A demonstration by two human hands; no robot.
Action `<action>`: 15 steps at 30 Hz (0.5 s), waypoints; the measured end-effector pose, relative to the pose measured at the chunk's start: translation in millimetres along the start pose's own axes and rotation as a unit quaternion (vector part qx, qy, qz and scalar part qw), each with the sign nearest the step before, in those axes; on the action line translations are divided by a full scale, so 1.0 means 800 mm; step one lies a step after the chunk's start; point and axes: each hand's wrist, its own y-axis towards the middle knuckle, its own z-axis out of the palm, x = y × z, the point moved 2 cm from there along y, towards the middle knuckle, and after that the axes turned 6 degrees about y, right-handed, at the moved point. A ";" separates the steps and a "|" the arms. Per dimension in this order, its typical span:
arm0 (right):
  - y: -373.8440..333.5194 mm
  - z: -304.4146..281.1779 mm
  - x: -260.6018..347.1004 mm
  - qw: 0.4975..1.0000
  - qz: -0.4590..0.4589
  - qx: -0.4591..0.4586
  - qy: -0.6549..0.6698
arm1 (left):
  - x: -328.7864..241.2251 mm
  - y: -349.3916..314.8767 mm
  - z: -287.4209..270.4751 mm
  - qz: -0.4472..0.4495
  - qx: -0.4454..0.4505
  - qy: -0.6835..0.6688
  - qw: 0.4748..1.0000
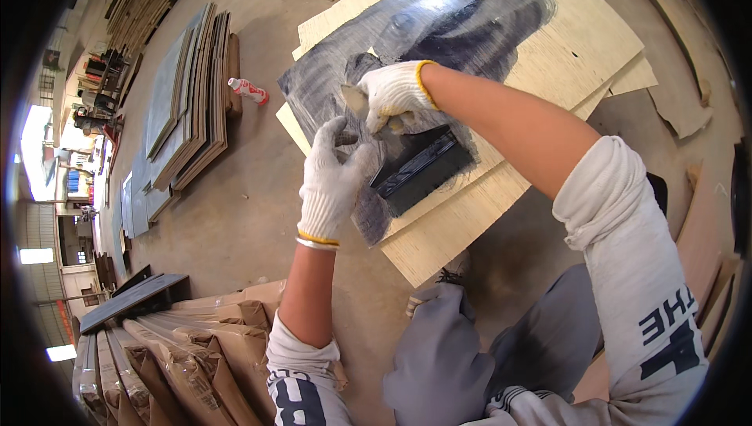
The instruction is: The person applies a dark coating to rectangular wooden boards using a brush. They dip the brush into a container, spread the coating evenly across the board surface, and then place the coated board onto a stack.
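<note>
Blk block (425,174) nearside of R hand (395,97), right of L hand (333,171), approx. parallel to plywood (583,42) near edge; L fingers half-open, nothing visibly held; R curled, can't tell grip.

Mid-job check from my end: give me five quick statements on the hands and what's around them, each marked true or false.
1. The left hand and right hand both wear white gloves. True.
2. The top wooden sheet is evenly black all over. False: dark smears cover part of it, and pale wood shows elsewhere.
3. The black box-shaped object is close to the hands. True.
4. The red-and-white bottle is on the wooden sheets. False: it is off them, to their left.
5. The sleeves cover both wrists. False: they are pushed up, leaving the forearms bare.
</note>
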 end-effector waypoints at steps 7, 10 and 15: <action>0.020 0.057 -0.009 0.999 -0.029 0.000 0.045 | 0.028 0.017 0.008 -0.149 0.125 -0.176 0.965; 0.009 0.053 -0.009 0.999 -0.037 -0.027 -0.029 | 0.032 0.015 0.010 -0.193 0.106 -0.211 0.952; -0.061 0.048 -0.002 0.938 -0.178 -0.251 -0.158 | 0.046 0.029 0.017 -0.207 0.080 -0.306 0.926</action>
